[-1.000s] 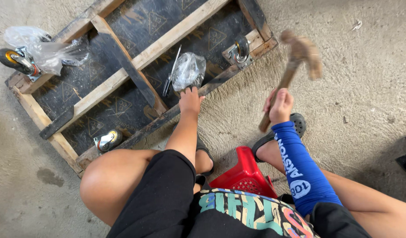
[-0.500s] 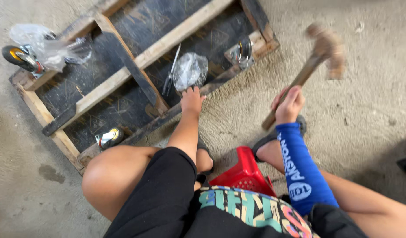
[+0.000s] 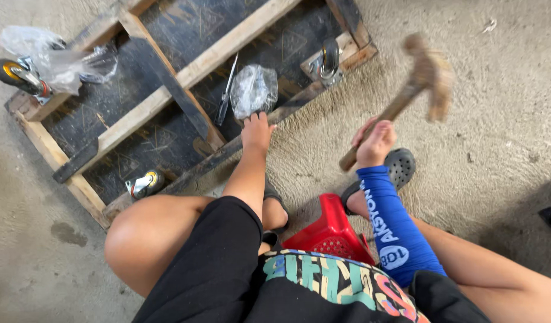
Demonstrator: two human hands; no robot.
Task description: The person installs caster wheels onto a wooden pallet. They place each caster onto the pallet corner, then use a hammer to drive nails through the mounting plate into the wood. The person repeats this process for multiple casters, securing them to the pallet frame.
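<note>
While my right hand (image 3: 376, 142) is closed around the hammer (image 3: 407, 90) handle, the head is up off the floor and blurred, over bare concrete to the right of the frame (image 3: 168, 90). My left hand (image 3: 256, 133) rests with its fingers curled at the near rail of that wooden frame, which lies flat on the floor with dark board under its slats; I can't tell whether it pinches a nail or just steadies the wood. Just beyond my fingers lies a clear bag (image 3: 253, 90) of small parts, and a slim metal tool (image 3: 226, 90) lies beside it to the left.

I judge this to be the hammering step, the hammer raised between blows. A strike would call for the head to come left and down onto the rail by my left fingers, so they need to be out of its path.

One caster (image 3: 329, 58) stands at the far right corner, another (image 3: 145, 183) at the near left. More casters in a bag (image 3: 48, 60) sit at the far left. A red stool (image 3: 330, 230) is under me.
</note>
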